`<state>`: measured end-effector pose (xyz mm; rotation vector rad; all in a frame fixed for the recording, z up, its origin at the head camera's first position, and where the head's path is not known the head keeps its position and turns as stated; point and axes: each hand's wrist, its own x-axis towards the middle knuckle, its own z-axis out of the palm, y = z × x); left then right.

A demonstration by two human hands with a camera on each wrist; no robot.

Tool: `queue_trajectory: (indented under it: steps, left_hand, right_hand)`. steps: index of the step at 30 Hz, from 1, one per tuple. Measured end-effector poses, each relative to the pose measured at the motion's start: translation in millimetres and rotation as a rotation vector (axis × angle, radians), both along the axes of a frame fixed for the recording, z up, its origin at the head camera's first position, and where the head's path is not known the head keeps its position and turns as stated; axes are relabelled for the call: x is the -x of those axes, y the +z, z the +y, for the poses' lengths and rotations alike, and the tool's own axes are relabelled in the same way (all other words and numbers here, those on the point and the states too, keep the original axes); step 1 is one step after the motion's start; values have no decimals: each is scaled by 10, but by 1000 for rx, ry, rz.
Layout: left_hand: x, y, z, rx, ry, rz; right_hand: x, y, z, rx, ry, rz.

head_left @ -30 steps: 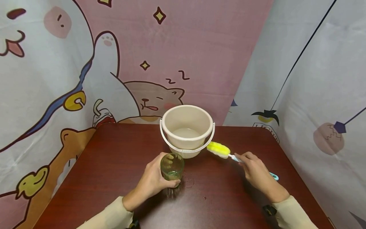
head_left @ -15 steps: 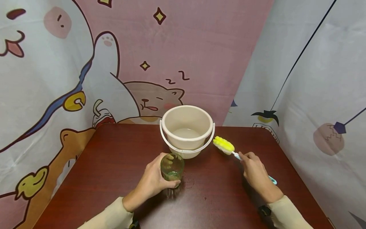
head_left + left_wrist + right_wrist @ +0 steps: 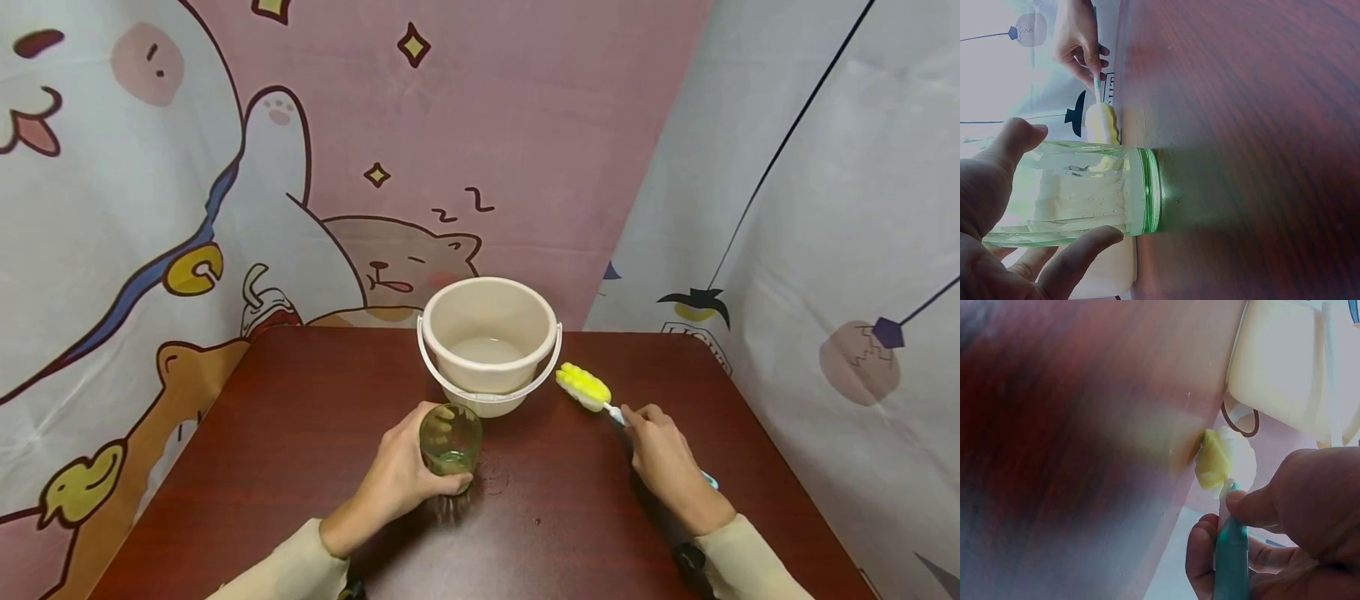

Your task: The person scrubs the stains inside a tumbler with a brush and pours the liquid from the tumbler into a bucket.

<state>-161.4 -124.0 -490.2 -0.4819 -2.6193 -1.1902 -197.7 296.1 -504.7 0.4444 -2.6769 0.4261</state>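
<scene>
In the head view my left hand (image 3: pixel 401 467) grips a green-tinted drinking glass (image 3: pixel 451 442) that stands upright on the table. The left wrist view shows the thumb and fingers around the glass (image 3: pixel 1085 194), with water drops on its wall. My right hand (image 3: pixel 667 458) holds a sponge bottle brush by its handle. The yellow and white sponge head (image 3: pixel 583 387) points toward the bucket, apart from it. In the right wrist view the thumb and fingers pinch the teal handle (image 3: pixel 1231 562). A cream bucket (image 3: pixel 489 321) with some liquid inside stands beyond the glass.
The bucket's handle (image 3: pixel 491 398) hangs down at its front. Small wet spots mark the dark red-brown table (image 3: pixel 300 417) beside the glass. A cartoon-printed cloth (image 3: pixel 555 125) hangs behind the table and along its sides.
The brush has moved right, away from the bucket, and then slightly back down toward me with my right hand. My left hand and the glass have stayed put.
</scene>
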Motion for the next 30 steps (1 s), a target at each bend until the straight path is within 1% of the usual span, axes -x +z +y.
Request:
queue_trajectory:
  steps: [8, 11, 23, 30]
  left_hand:
    - [-3, -5, -5, 8, 10, -8]
    - [-5, -9, -3, 8, 12, -15]
    - [-7, -7, 10, -1, 6, -27]
    - [-3, -12, 10, -3, 1, -12]
  right_hand:
    - [-48, -11, -26, 1, -25, -111]
    - [-65, -20, -31, -9, -36, -138]
    - [-106, -21, -53, -64, -80, -151]
    - [-103, -40, -58, -66, -82, -145]
